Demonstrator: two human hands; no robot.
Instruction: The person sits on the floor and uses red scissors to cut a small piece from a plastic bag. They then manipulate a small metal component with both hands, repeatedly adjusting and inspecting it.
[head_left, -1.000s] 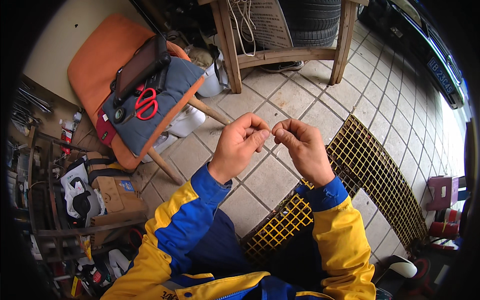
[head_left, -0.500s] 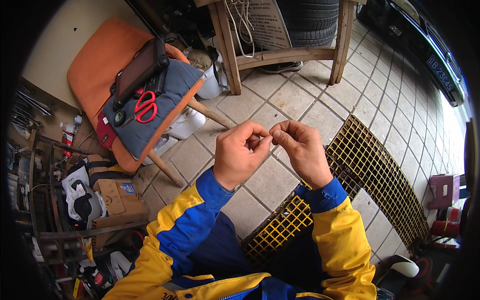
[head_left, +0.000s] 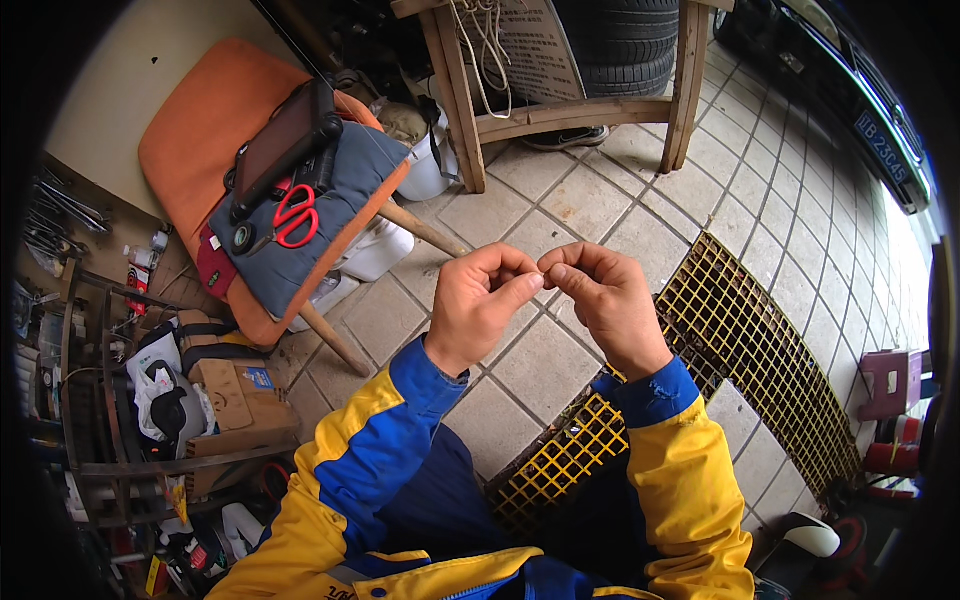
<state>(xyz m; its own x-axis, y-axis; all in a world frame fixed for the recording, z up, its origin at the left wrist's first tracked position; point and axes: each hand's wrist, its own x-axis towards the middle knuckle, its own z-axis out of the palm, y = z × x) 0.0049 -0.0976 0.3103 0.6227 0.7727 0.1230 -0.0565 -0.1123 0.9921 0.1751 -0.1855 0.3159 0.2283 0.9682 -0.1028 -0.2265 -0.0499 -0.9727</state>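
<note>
My left hand point(head_left: 482, 305) and my right hand point(head_left: 606, 300) meet in front of me over the tiled floor, fingertips touching. Each one is pinched, thumb against forefinger. Whatever sits between the fingertips is too small or too hidden to make out. To the left of my hands stands an orange chair point(head_left: 200, 130) with a dark grey cloth point(head_left: 362, 155) on its seat. On the cloth lie red-handled scissors point(head_left: 297, 215), a black tablet-like device point(head_left: 280, 150) and a small round roll point(head_left: 241, 238).
A wooden stand point(head_left: 570, 118) with stacked tyres point(head_left: 625, 45) is ahead. Yellow floor grating point(head_left: 765, 360) runs to my right, with a dark car point(head_left: 850, 90) beyond. A metal rack point(head_left: 170, 467) and a cardboard box point(head_left: 240, 400) are at the left.
My left thumb has straightened and shifted up against the forefinger, closing the gap in that hand. The right hand keeps its pinch, almost unmoved. The view has shifted slightly.
</note>
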